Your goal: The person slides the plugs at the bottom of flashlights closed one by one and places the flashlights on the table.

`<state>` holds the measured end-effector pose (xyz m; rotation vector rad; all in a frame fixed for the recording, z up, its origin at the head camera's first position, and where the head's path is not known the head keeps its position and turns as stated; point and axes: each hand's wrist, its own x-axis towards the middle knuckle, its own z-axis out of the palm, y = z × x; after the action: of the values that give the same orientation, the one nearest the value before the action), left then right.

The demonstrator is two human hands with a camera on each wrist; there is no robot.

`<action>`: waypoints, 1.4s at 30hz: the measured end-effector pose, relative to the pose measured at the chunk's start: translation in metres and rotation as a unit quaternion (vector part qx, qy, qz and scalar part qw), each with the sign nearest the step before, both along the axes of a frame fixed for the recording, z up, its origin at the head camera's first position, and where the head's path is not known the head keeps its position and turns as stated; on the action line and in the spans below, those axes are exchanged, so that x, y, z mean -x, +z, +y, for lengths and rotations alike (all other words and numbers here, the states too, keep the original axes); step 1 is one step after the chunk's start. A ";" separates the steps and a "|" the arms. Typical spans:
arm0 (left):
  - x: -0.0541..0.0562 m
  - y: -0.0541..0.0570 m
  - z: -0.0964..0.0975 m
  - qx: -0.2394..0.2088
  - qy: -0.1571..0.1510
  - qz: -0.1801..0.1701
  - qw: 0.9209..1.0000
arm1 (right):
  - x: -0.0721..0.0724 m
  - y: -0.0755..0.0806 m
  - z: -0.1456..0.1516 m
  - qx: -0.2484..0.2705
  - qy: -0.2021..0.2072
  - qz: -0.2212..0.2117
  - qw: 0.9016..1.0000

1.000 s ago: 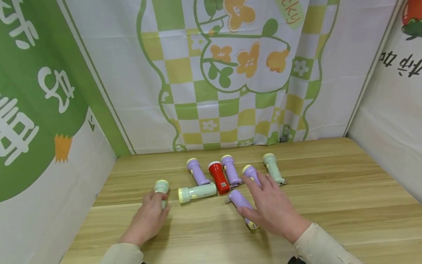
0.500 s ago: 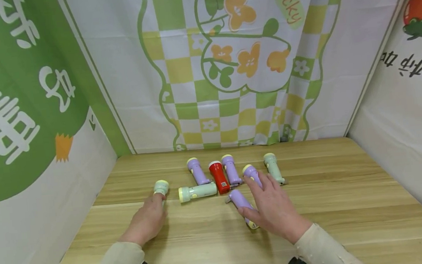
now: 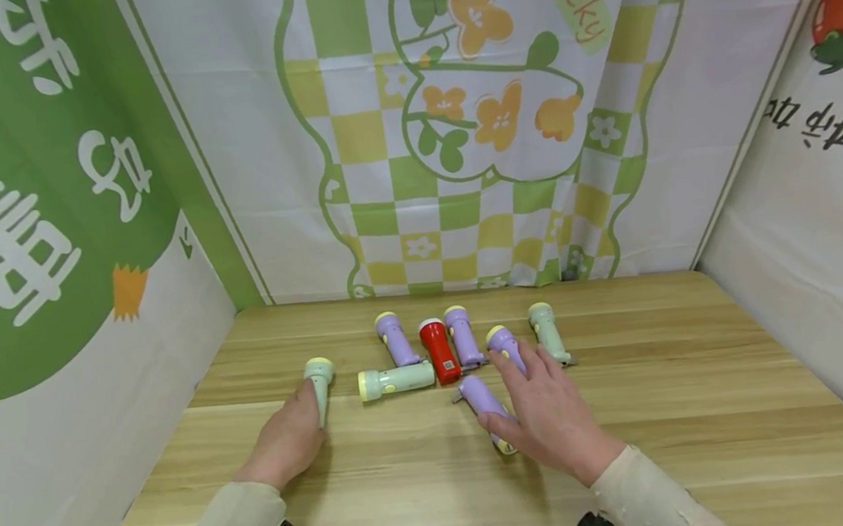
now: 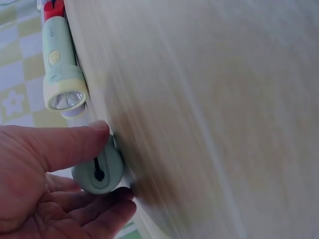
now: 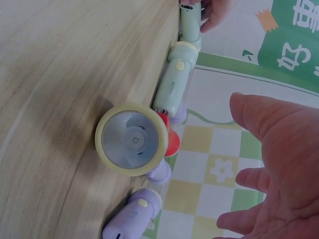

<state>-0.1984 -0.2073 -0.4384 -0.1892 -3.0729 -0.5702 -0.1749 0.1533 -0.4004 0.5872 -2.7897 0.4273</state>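
Note:
On the left, my left hand (image 3: pixel 284 435) pinches the handle of a pale green flashlight (image 3: pixel 319 370) between thumb and fingers. Its cream-rimmed head points away from me. The left wrist view shows the flashlight's rounded tail end (image 4: pixel 102 173), with the thumb along one side and fingers under the other. My right hand (image 3: pixel 553 417) is spread with nothing gripped, over the right of the flashlight group. Beneath its thumb lies a slanted purple flashlight (image 3: pixel 481 395), its lamp end towards me. Another purple flashlight (image 3: pixel 502 340) sits by the fingertips, its rear part covered by them.
Between the hands, a second green flashlight (image 3: pixel 397 379) lies sideways beside a red flashlight (image 3: pixel 439 352). Two more purple flashlights (image 3: pixel 396 339) lie behind, and a third green flashlight (image 3: pixel 546 329) at the right. Printed curtains (image 3: pixel 479 233) border the wooden table (image 3: pixel 667 408).
The left hand's fingers have shifted on the green flashlight, and more of its handle shows now. The flashlight's head has moved slightly left. My right hand stays nearly still.

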 end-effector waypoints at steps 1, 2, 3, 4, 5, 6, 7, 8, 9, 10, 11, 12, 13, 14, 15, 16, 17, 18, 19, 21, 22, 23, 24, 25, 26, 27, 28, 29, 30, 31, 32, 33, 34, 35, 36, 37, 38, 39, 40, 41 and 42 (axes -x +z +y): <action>0.000 0.000 0.000 0.002 -0.001 0.002 1.000 | 0.000 0.000 0.000 0.000 0.001 0.002 1.000; 0.001 0.000 -0.001 0.004 -0.002 0.006 1.000 | 0.000 0.001 0.000 -0.001 0.001 0.003 1.000; 0.001 0.000 -0.001 0.005 -0.004 0.008 1.000 | 0.000 0.001 0.000 -0.002 0.001 0.003 1.000; 0.001 -0.001 -0.002 0.006 -0.005 0.010 1.000 | 0.000 0.001 0.000 -0.003 0.001 0.003 1.000; 0.002 -0.001 -0.002 0.008 -0.007 0.011 1.000 | 0.000 0.001 0.000 -0.004 0.000 0.003 1.000; 0.002 0.000 -0.002 0.011 -0.008 0.010 1.000 | 0.000 0.001 0.001 -0.004 -0.001 0.002 1.000; 0.002 0.000 -0.002 0.014 -0.009 0.010 1.000 | 0.000 0.000 0.001 -0.006 -0.001 0.001 1.000; 0.002 0.000 -0.002 0.017 -0.009 0.010 1.000 | 0.000 0.000 0.001 -0.007 -0.001 0.001 1.000; 0.001 0.000 -0.002 0.021 -0.009 0.009 1.000 | 0.001 -0.001 0.001 -0.008 -0.002 0.000 1.000; 0.001 0.000 -0.001 0.024 -0.009 0.009 1.000 | 0.001 -0.001 0.002 -0.009 -0.003 -0.001 1.000; 0.000 0.001 -0.001 0.026 -0.009 0.008 1.000 | 0.001 -0.002 0.002 -0.010 -0.003 -0.003 1.000; 0.000 0.001 -0.001 0.028 -0.009 0.009 1.000 | 0.001 -0.002 0.002 -0.012 -0.003 -0.004 1.000; -0.001 0.001 -0.001 0.028 -0.009 0.009 1.000 | 0.002 -0.002 0.002 -0.013 -0.004 -0.005 1.000; -0.001 0.002 0.000 0.027 -0.009 0.009 1.000 | 0.002 -0.003 0.002 -0.013 -0.004 -0.007 1.000; -0.001 0.002 0.000 0.025 -0.008 0.011 1.000 | 0.002 -0.003 0.003 -0.014 -0.005 -0.010 1.000; -0.002 0.002 0.000 0.024 -0.008 0.010 1.000 | 0.002 -0.003 0.003 -0.013 -0.005 -0.012 1.000; -0.002 0.002 0.000 0.024 -0.008 0.011 1.000 | 0.003 -0.003 0.003 -0.013 -0.006 -0.013 1.000; -0.002 0.002 0.001 0.025 -0.008 0.012 1.000 | 0.002 -0.003 0.003 -0.013 -0.006 -0.015 1.000; -0.002 0.002 0.001 0.025 -0.008 0.013 1.000 | 0.002 -0.003 0.003 -0.012 -0.006 -0.016 1.000; -0.003 0.002 0.002 0.026 -0.008 0.017 0.999 | 0.002 -0.002 0.003 -0.012 -0.008 -0.019 1.000; -0.003 0.002 0.002 0.027 -0.009 0.019 0.999 | 0.002 -0.002 0.003 -0.013 -0.009 -0.021 1.000; -0.003 0.002 0.002 0.028 -0.009 0.020 0.999 | 0.001 -0.001 0.003 -0.013 -0.009 -0.022 1.000; -0.003 0.003 0.003 0.028 -0.009 0.021 0.999 | 0.001 -0.001 0.002 -0.013 -0.010 -0.023 1.000; -0.003 0.003 0.003 0.028 -0.009 0.024 0.999 | 0.001 0.000 0.002 -0.013 -0.011 -0.025 1.000; -0.003 0.003 0.004 0.029 -0.010 0.026 0.999 | 0.001 0.000 0.002 -0.013 -0.011 -0.026 1.000; -0.003 0.004 0.004 0.030 -0.011 0.029 0.999 | 0.000 0.001 0.002 -0.013 -0.012 -0.027 0.999; -0.002 0.004 0.005 0.032 -0.012 0.034 0.999 | 0.000 0.001 0.002 -0.012 -0.012 -0.028 0.999; -0.002 0.005 0.005 0.033 -0.012 0.038 0.999 | 0.000 0.001 0.002 -0.011 -0.012 -0.029 0.999; -0.003 0.006 0.006 0.034 -0.014 0.042 0.998 | 0.000 0.001 0.002 -0.010 -0.012 -0.030 0.999; -0.002 0.007 0.007 0.033 -0.015 0.046 0.998 | 0.000 0.001 0.002 -0.010 -0.012 -0.031 0.999; -0.002 0.008 0.009 0.035 -0.017 0.052 0.998 | 0.000 0.001 0.002 -0.009 -0.011 -0.031 0.999; -0.002 0.010 0.012 0.036 -0.020 0.057 0.998 | 0.000 0.001 0.003 -0.009 -0.011 -0.031 0.999; -0.002 0.012 0.014 0.039 -0.023 0.061 0.997 | 0.000 0.001 0.003 -0.008 -0.011 -0.032 0.999; -0.001 0.013 0.017 0.041 -0.027 0.066 0.997 | 0.000 0.001 0.003 -0.009 -0.011 -0.032 0.999; -0.001 0.015 0.021 0.045 -0.031 0.073 0.996 | 0.000 0.001 0.002 -0.009 -0.011 -0.033 0.999; 0.000 0.015 0.024 0.051 -0.037 0.082 0.995 | 0.000 0.002 0.002 -0.010 -0.012 -0.034 0.999; 0.001 0.016 0.028 0.057 -0.044 0.092 0.993 | 0.000 0.002 0.003 -0.010 -0.012 -0.035 0.999; 0.002 0.017 0.032 0.061 -0.049 0.099 0.992 | 0.000 0.002 0.003 -0.011 -0.013 -0.035 0.999; 0.003 0.017 0.035 0.065 -0.054 0.106 0.991 | 0.000 0.002 0.003 -0.011 -0.013 -0.036 0.999; 0.004 0.017 0.039 0.071 -0.062 0.117 0.989 | 0.000 0.002 0.003 -0.011 -0.013 -0.036 0.999; 0.006 0.016 0.042 0.076 -0.069 0.125 0.987 | 0.000 0.003 0.002 -0.011 -0.012 -0.036 0.999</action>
<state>-0.2039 -0.1648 -0.4221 -0.4419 -2.8713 -0.2881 -0.1747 0.1558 -0.3978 0.5527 -2.8707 0.4214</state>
